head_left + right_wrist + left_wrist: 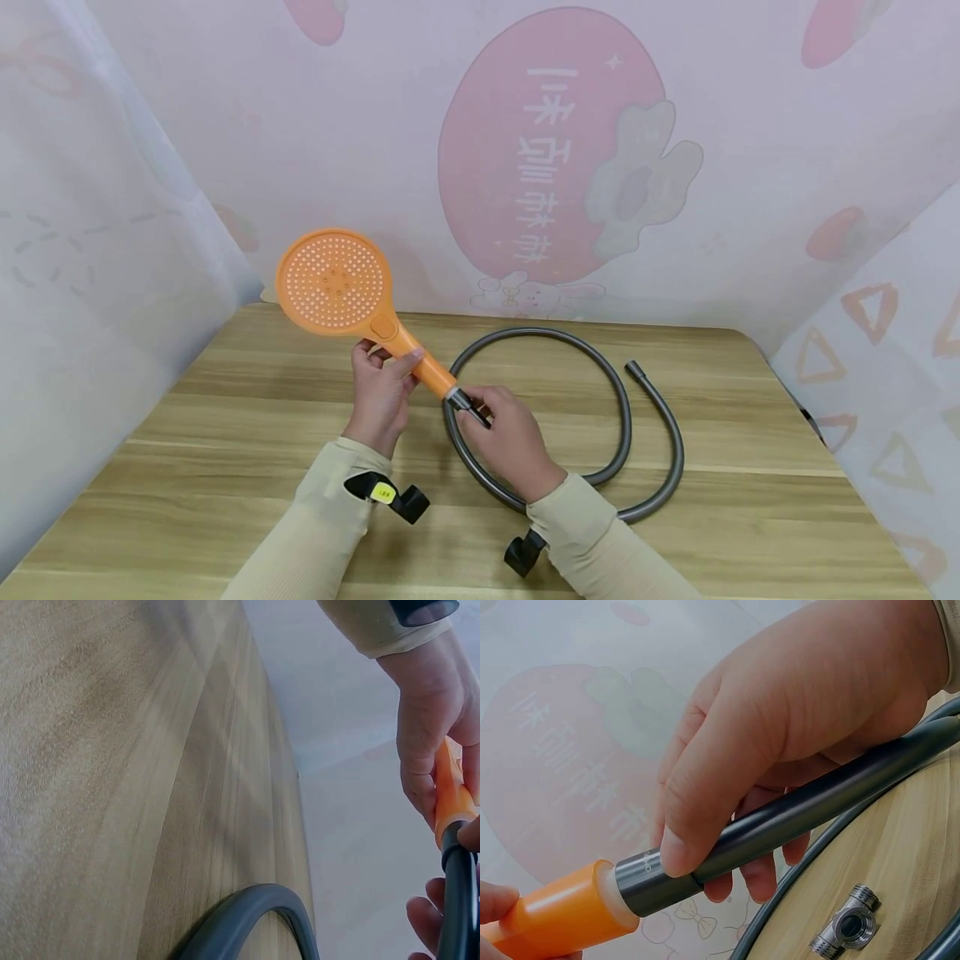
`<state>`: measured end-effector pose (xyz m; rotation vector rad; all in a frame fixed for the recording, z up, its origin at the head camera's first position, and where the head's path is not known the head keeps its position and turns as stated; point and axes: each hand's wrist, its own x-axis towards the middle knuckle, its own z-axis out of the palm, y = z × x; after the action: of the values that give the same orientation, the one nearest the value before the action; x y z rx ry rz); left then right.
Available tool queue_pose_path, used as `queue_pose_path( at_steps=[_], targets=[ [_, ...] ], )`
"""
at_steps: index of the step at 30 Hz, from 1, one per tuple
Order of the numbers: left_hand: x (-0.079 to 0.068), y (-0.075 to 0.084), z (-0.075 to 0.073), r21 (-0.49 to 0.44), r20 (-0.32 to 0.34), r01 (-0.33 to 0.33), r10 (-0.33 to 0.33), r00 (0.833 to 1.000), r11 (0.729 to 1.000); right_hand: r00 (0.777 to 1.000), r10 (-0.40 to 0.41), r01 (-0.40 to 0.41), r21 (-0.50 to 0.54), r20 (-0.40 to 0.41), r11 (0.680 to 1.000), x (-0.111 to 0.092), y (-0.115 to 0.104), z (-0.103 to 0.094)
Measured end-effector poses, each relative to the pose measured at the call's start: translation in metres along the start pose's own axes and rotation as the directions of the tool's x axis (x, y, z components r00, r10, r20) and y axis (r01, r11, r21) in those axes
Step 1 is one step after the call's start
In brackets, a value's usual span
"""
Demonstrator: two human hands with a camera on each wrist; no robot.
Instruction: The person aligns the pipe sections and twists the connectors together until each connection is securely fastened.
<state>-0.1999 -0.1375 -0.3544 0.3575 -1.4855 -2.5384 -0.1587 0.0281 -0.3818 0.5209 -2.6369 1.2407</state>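
An orange shower head (333, 283) is raised above the table, its perforated face toward the head camera. My left hand (381, 392) grips its handle between thumb and fingers. At the handle's lower end, my right hand (510, 437) pinches the dark grey connector (652, 885) of a shower hose (628, 417). In the left wrist view the connector meets the handle, with a whitish ring (613, 892) showing between them. The right wrist view shows the orange handle (451, 791) in line with the hose. How far the connector is threaded cannot be seen.
The hose lies looped on the wooden table (750, 467), its free end (635, 368) toward the back right. A metal tee fitting (847, 926) lies on the table near the hose. Printed cloth walls (375, 125) stand behind and at both sides.
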Motion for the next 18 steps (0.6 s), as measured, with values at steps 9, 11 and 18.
queue_pose_path(
  at_steps=[9, 11, 18],
  targets=[
    [-0.0005, 0.0004, 0.0003, -0.001, 0.003, -0.001, 0.001, 1.000, 1.000, 0.999, 0.019, -0.019, 0.013, 0.028, 1.000, 0.0004, -0.0010, -0.0019],
    [-0.0005, 0.0003, 0.0002, -0.004, 0.004, -0.002, 0.002, 1.000, 1.000, 0.999, 0.023, -0.024, 0.016, 0.030, 1.000, 0.0004, -0.0009, -0.0021],
    [-0.0006, -0.0005, 0.0003, -0.007, 0.003, -0.009, 0.009, 1.000, 1.000, 0.999, 0.042, -0.043, 0.026, 0.031, 0.999, 0.0005, -0.0022, -0.0024]
  ],
)
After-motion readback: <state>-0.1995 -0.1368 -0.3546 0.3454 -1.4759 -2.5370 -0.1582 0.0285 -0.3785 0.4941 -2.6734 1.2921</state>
